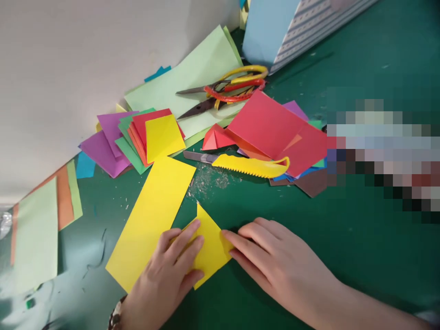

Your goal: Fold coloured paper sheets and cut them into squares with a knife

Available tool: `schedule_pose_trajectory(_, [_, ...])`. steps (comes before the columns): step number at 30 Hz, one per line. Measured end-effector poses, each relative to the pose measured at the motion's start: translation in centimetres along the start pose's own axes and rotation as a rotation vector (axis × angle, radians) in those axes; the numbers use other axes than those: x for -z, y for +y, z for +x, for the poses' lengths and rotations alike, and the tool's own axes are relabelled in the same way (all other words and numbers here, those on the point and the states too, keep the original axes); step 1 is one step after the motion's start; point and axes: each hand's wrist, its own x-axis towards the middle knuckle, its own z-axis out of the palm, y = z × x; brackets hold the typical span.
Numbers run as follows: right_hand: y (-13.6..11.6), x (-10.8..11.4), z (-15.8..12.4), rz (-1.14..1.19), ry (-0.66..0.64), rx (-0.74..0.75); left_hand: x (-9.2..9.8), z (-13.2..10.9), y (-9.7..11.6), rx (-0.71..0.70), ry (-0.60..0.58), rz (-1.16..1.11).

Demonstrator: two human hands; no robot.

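Lol my left hand is flat, fingers together on the folded yellow paper, right hand fingertips on its corner, so one slide on this green mat could skew it

Mat free right of hands; utility knife ahead

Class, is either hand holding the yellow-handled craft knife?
No: the yellow-handled craft knife lies on the green mat, while the left hand and right hand rest on a yellow paper piece.

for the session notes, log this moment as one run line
left hand: resting on yellow paper piece | right hand: fingertips on same piece | nearby: yellow paper strip, yellow utility knife, scissors
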Motion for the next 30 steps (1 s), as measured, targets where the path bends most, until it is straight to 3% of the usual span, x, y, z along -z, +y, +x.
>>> schedule_pose_trajectory(15, [0.0, -0.1, -0.3, -0.030, -0.044, 0.014, 0.5, 0.3, 0.0, 0.032, -0.054, -0.089])
schedule_pose_trajectory(30, [0.3, 0.2, 0.0, -0.029, -0.041, 0.052, 0.4, 1.0, 0.8, 0.040, 0.019, -0.009])
